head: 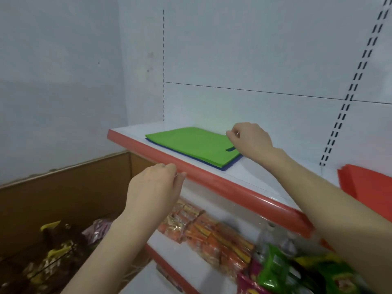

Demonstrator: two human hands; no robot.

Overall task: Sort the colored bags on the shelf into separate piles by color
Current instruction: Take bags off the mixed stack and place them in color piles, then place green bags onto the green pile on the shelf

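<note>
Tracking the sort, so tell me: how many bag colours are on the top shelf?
3: green bag on top at left, blue bag beneath it, red bags piled at the far right. Others may be hidden underneath.

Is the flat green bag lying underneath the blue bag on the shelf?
No, the flat green bag lies on top, with the blue bag peeking out beneath it.

bag stack (191,145) on shelf (233,187), snacks (212,236) below
</note>
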